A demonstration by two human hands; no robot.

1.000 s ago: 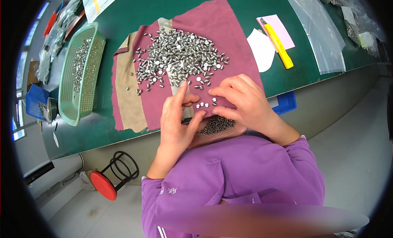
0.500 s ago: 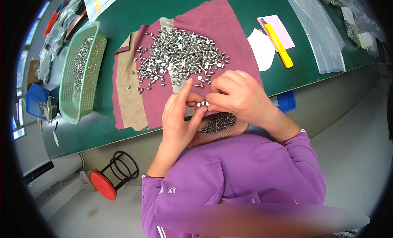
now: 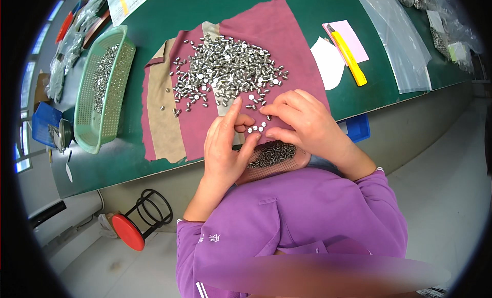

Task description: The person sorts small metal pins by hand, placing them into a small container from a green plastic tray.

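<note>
A heap of small metal screw-like pieces with round heads (image 3: 230, 62) is spread on the maroon cloth (image 3: 271, 29). Several such pieces with pale heads up (image 3: 255, 128) sit in a small cluster between my hands. My left hand (image 3: 223, 139) is beside the cluster, index finger stretched out, thumb and another bent finger apart on either side of it. My right hand (image 3: 302, 118) has its thumb and fingers parted, with one piece (image 3: 269, 117) close to its fingertips. Below my hands, a pink perforated basket (image 3: 279, 168) holds more of these pieces.
At the left stands a green basket (image 3: 84, 118) with metal pieces in it. A yellow utility knife (image 3: 348, 57) lies on pink paper at the right, beside a white card (image 3: 328, 62). Clear plastic bags (image 3: 402, 42) lie farther right. A red stool (image 3: 128, 231) is on the floor.
My right thumb and fingers have spread apart and drawn back from the cluster. More pale heads show in it now. My left hand is nearly unmoved.
</note>
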